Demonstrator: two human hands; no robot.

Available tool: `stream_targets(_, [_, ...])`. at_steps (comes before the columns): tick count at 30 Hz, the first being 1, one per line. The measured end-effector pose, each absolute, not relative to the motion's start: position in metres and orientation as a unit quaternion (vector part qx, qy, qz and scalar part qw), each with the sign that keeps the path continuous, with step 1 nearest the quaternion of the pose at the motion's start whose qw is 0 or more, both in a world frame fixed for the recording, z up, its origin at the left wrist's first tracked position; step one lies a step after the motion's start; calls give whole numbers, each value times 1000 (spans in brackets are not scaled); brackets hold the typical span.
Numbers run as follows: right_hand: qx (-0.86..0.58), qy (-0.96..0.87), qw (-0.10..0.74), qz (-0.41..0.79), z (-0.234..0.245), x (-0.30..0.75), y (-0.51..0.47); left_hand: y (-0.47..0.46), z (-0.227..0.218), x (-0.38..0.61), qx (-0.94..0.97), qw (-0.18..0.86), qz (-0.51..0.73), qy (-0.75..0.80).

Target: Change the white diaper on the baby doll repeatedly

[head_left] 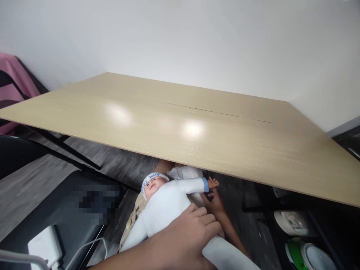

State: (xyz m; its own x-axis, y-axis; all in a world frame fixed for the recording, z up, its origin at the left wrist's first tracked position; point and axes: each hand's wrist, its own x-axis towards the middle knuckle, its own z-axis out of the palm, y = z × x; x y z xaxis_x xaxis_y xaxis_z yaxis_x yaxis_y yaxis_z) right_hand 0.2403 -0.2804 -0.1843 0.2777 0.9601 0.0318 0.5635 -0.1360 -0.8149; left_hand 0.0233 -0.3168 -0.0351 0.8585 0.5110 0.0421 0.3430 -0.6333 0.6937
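Note:
A baby doll [165,204] in a white suit and a white cap with blue lettering lies face up below the near edge of the wooden table [180,123]. My left hand [191,234] reaches across from the lower left and is wrapped round the doll's lower body. My right hand [215,202] lies under the doll's outstretched arm, beside its small hand, with the fingers stretched out against the doll. A bundle of white cloth [185,172] shows just behind the doll, partly hidden by the table edge.
A black chair [70,210] stands at the left, with a white power adapter [45,245] and its cable on it. Pink cloth [14,82] hangs at the far left. Bowls and a green-and-white item [298,247] sit on a low shelf at the bottom right. A white wall rises behind the table.

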Motion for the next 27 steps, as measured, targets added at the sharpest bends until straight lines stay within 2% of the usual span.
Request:
stream_targets(2, [-718,-528,381,246,-175,252,-301,-319,-37,24,906,334,115,235])
stream_targets(5, [-719,-552,400,138,-151,261,-322,-321,-45,26,919,311,103,221])
stream_targets(8, [-642,-660,385,57,-123,257,-320,-320,-50,28,924,311,106,195])
stream_targets(12, [-544,-789,245,146,-98,235,-290,-316,-36,27,924,341,105,139])
stream_targets(16, [-516,-816,120,232,-79,211,-264,-324,-21,3,891,404,139,152])
stream_targets(19, [-490,-830,113,240,-62,203,-264,-346,-48,-44,831,402,253,288])
stream_targets(22, [-458,-848,141,226,-44,201,-271,-369,-97,-96,656,324,382,565])
stream_targets(25, [-430,-855,178,230,-25,198,-277,-387,-112,-122,539,384,362,656])
stream_targets(27, [-417,-856,199,232,-12,196,-280,-400,-88,-122,545,434,321,641])
